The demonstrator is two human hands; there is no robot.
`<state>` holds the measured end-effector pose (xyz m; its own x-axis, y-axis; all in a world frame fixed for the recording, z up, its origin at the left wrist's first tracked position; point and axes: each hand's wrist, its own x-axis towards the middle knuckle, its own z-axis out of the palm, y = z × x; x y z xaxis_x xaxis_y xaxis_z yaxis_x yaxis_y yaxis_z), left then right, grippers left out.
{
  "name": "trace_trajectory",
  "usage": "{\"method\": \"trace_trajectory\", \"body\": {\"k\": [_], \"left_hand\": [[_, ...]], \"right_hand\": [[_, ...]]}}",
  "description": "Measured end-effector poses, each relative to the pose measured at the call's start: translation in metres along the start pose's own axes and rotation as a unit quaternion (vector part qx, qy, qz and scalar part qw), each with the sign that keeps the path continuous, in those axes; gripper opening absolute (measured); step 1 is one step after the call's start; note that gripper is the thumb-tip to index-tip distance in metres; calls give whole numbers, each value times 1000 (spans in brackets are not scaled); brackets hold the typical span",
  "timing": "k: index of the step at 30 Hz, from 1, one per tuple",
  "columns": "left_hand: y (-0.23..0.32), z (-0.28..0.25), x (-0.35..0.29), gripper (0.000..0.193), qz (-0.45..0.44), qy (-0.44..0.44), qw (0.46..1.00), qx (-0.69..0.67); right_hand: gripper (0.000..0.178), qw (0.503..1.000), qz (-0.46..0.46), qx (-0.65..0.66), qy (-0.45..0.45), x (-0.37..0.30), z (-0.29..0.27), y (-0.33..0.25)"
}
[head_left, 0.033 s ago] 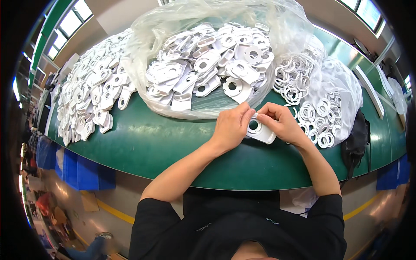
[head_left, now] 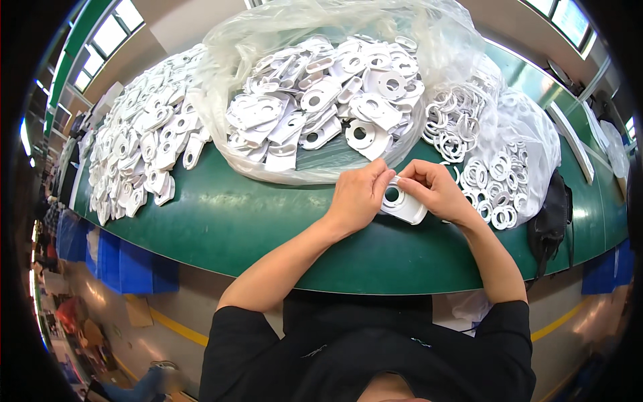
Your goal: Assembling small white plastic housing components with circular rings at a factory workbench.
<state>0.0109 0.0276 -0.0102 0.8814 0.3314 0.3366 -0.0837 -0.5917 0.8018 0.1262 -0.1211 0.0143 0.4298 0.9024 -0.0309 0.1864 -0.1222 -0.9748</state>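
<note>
— What are the hands doing in the head view?

— The left hand (head_left: 358, 195) and right hand (head_left: 434, 191) are both gripping one white plastic plate with a round hole (head_left: 400, 203), holding it just over the green tabletop (head_left: 234, 221), near its front edge.

— And around them?

— A clear bag of similar plates (head_left: 321, 100) is lying behind, white rings (head_left: 492, 171) are sitting toward the right edge, and a loose pile of plates (head_left: 144, 151) is spreading toward the left edge.

Left hand (head_left: 358, 194): forearm bare, rising from 7 o'clock, fingers curled, tips pinched at 2 o'clock. Right hand (head_left: 435, 191): forearm bare, rising from 5 o'clock, fingers bent, tips meeting the left's.
</note>
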Motion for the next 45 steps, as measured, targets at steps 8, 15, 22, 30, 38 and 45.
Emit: {"method": "trace_trajectory", "body": {"k": [8,15,22,30,38,45], "left_hand": [[10,12,-3,30,-55,3,978,-199],[13,15,-12,38,-19,-97,995,-12],[11,-21,4,35,-44,-131,985,-98],[-35,-144,71,30,-254,-21,966,-39],[-110,-368,110,53,-228,396,877,-147],[-143,-319,103,43,-148,282,910,267]], "right_hand": [[15,972,-53,185,137,4,6,10],[16,976,-21,88,199,2,13,13],[29,992,-49,20,117,5,1,10],[17,977,-82,-128,147,4,-6,17],[16,955,-126,-166,212,9,-20,10],[17,938,-77,-211,264,5,-50,1]]}}
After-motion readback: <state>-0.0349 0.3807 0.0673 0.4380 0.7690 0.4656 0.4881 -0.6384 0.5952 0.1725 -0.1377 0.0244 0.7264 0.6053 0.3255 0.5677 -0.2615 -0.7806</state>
